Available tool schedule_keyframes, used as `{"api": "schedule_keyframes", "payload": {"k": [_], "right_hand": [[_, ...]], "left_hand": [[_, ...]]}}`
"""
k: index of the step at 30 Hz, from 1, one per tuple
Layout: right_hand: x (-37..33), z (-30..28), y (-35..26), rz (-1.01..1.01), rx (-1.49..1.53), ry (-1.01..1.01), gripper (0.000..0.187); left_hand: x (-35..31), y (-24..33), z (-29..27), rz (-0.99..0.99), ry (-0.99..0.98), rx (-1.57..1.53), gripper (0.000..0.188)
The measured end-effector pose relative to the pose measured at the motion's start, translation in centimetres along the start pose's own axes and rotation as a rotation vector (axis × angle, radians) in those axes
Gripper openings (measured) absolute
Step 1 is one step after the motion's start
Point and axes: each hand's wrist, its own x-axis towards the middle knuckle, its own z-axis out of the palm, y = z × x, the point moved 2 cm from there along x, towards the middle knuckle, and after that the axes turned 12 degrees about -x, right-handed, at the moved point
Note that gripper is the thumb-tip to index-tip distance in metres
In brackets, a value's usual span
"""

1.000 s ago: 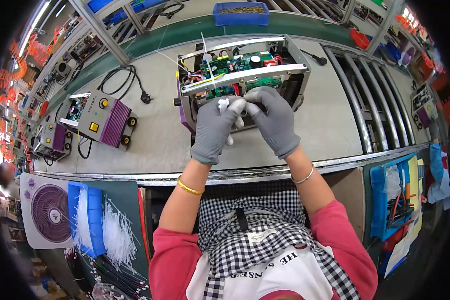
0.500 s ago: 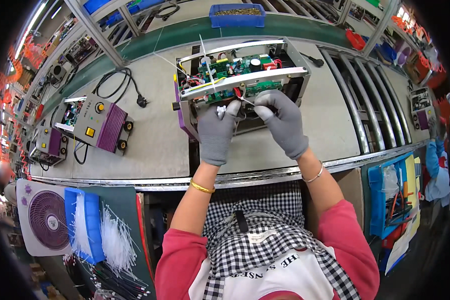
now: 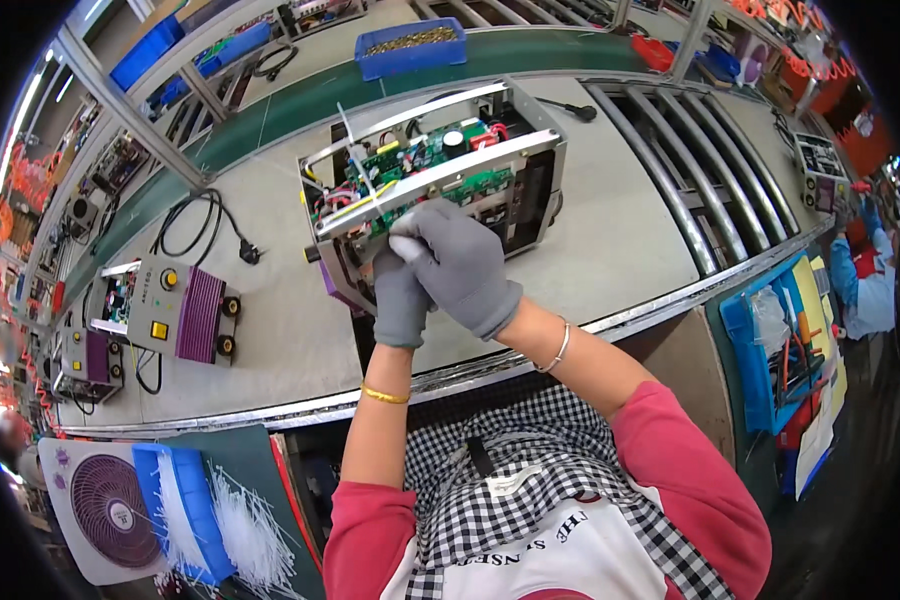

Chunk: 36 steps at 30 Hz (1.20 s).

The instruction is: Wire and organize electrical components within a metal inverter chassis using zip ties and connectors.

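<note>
An opened electrical machine (image 3: 450,185) stands on the bench, its metal frame exposing a green circuit board (image 3: 420,155) and coloured wires. At its near side my two grey-gloved hands come together. My right hand (image 3: 458,268) is closed, its fingertips bunched near the frame's lower rail. My left hand (image 3: 400,300) sits just beneath and left of it, with its fingers curled and partly covered by the right. What the fingers hold is hidden. A white cable tie (image 3: 358,160) sticks up from around the frame's near rail (image 3: 440,180).
Two purple-and-grey machines (image 3: 175,310) with a black power cable (image 3: 210,215) stand at left. Rollers (image 3: 705,190) lie to the right. White cable ties (image 3: 250,530) and a fan (image 3: 110,515) are at lower left, a blue tool tray (image 3: 760,350) at right. A person in blue (image 3: 865,285) works far right.
My right hand has moved left, up against my left hand. The white connector and the wire seen at my fingers earlier are now hidden. The whole view has turned slightly.
</note>
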Motion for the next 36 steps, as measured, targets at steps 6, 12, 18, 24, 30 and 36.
{"api": "schedule_keyframes", "payload": {"k": [6,12,18,24,30,36], "right_hand": [[-1.6,-5.6,5.2,-0.075,0.093,0.106,0.015],[-1.5,-8.7,10.9,0.106,-0.296,0.302,0.043],[-2.8,-6.8,13.5,0.381,-0.284,-0.085,0.031],[-2.9,-10.5,15.9,0.356,-0.452,-0.004,0.023],[-6.5,-17.1,17.8,0.413,-0.238,0.311,0.032],[-13.0,-15.5,14.1,0.548,-0.158,0.118,0.023]], "left_hand": [[-4.8,4.9,-2.3,0.075,0.076,0.12,0.023],[-5.4,8.5,-7.2,0.332,0.496,0.325,0.037],[-6.3,7.3,-4.7,-0.024,0.27,0.29,0.04],[-5.9,6.1,-1.2,-0.092,0.149,0.234,0.055],[-6.2,4.9,5.6,-0.046,-0.037,0.202,0.063],[-5.0,2.7,12.4,0.045,-0.407,0.11,0.057]]}}
